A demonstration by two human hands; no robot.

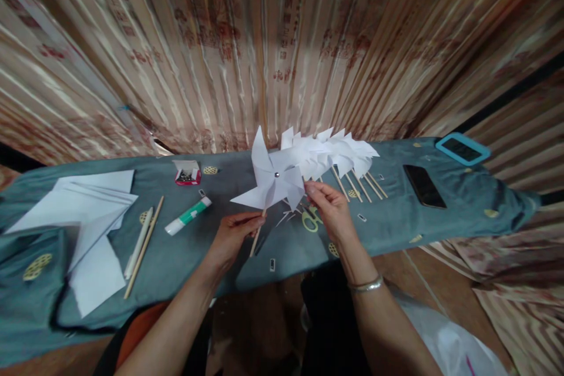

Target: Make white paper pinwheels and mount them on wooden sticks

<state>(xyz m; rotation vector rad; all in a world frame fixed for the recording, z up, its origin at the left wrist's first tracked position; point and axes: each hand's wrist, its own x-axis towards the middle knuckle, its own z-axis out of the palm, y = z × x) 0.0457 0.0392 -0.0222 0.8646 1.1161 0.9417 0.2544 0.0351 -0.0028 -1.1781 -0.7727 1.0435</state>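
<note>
A white paper pinwheel (278, 171) with a shiny pin head at its middle is held up over the table. My left hand (235, 232) is closed round its thin wooden stick, just under the blades. My right hand (331, 205) is closed at the pinwheel's right side, thumb and fingers at the edge of a blade. Behind it lies an overlapping row of finished-looking white pinwheels (348, 155), their sticks pointing toward me. Green-handled scissors (310, 220) and thin paper scraps (285, 216) lie beneath, partly hidden by my right hand.
On the cloth-covered table (247, 273) lie stacked white paper sheets (94, 200), a wooden stick (144, 247), a white pen-like rod (139, 242), a glue stick (188, 215) and a small red box of pins (187, 175). A phone (423, 186) and a blue-framed device (462, 148) are at right.
</note>
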